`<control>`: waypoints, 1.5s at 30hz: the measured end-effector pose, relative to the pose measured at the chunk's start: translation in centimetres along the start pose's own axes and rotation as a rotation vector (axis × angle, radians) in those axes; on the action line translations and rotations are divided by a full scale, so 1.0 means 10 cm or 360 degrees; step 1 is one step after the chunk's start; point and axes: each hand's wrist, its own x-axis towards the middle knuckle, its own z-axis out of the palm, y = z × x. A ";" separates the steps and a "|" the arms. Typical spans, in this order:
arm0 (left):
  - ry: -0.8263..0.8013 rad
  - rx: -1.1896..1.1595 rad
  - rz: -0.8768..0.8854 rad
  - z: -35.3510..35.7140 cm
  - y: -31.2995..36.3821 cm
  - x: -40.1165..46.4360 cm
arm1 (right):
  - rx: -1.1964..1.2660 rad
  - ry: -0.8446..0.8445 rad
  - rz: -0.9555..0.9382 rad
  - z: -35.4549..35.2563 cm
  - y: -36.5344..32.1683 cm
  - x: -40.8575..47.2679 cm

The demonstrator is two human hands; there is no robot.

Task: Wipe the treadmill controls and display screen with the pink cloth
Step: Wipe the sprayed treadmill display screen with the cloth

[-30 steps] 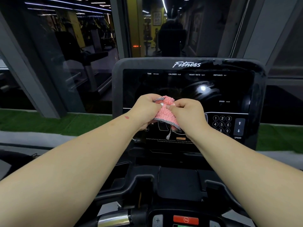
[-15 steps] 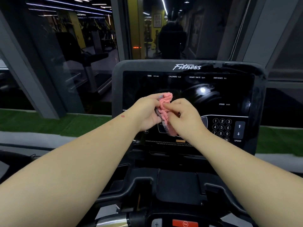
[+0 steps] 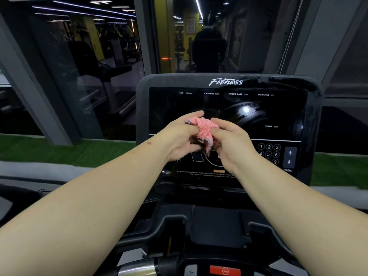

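Note:
A small pink cloth (image 3: 203, 128) with a grey striped edge is bunched between both hands, in front of the middle of the treadmill console. My left hand (image 3: 179, 138) grips its left side and my right hand (image 3: 231, 144) pinches its right side. Behind them is the black display screen (image 3: 258, 114), dark, with white labels along its top. The number keypad (image 3: 268, 154) and the speed arrows (image 3: 290, 157) sit at the lower right of the console. My hands hide the central controls.
A red stop button (image 3: 225, 270) and a chrome handlebar (image 3: 137, 269) lie at the bottom edge. A black tray (image 3: 217, 226) sits below the console. Glass panels, a grey pillar (image 3: 39, 108) and green turf (image 3: 59, 150) lie beyond.
The cloth went from spread between the hands to crumpled into a tight bunch. Both hands stayed in front of the console's middle, shifting slightly.

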 end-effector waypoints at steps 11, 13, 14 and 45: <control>-0.0049 0.0678 0.0026 -0.13 -0.08 0.06 | -0.0500 -0.0024 -0.0142 -0.14 0.25 0.11; 0.0026 0.1011 0.0198 -0.26 -0.09 0.10 | -0.0990 0.0195 -0.0510 -0.25 0.30 0.17; 0.0104 0.1234 0.0328 -0.34 -0.10 0.12 | -0.1232 0.0280 -0.0697 -0.29 0.31 0.19; 0.0284 0.2856 0.1201 -0.88 -0.09 0.09 | -0.2398 -0.1041 -0.0997 0.25 1.06 -0.25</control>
